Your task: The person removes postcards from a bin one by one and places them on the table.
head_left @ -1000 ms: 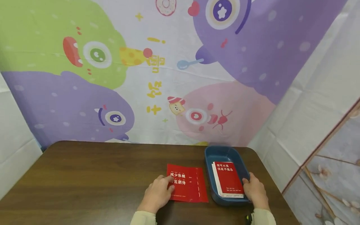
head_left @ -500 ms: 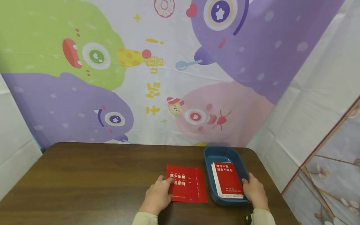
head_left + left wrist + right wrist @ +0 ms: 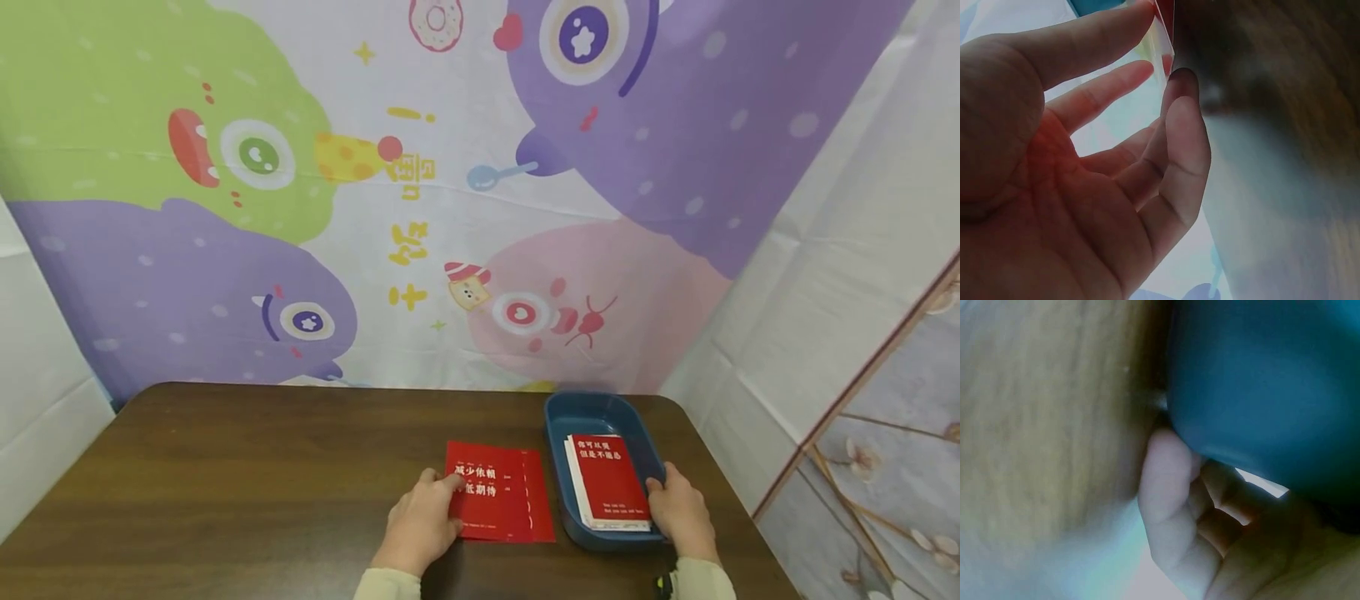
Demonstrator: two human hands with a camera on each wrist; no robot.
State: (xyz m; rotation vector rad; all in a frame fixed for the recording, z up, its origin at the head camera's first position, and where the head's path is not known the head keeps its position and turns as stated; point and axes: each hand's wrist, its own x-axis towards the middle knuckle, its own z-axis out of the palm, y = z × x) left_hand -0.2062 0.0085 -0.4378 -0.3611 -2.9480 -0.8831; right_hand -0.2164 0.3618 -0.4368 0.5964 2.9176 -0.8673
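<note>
Cards (image 3: pixel 498 504) left of the tray (image 3: pixel 592 415) seem light, bendable, best held edgewise. Fingers of the left hand (image 3: pixel 422 517) pinch them so; the right hand (image 3: pixel 682 512) grips the tray.

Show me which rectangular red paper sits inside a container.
The top one in the rounded blue plastic tray; the red paper touching the left hand is outside it.

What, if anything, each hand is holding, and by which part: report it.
The left hand has its grip on the red cards, at their left edge; the right hand grips the blue tray by its right side.
</note>
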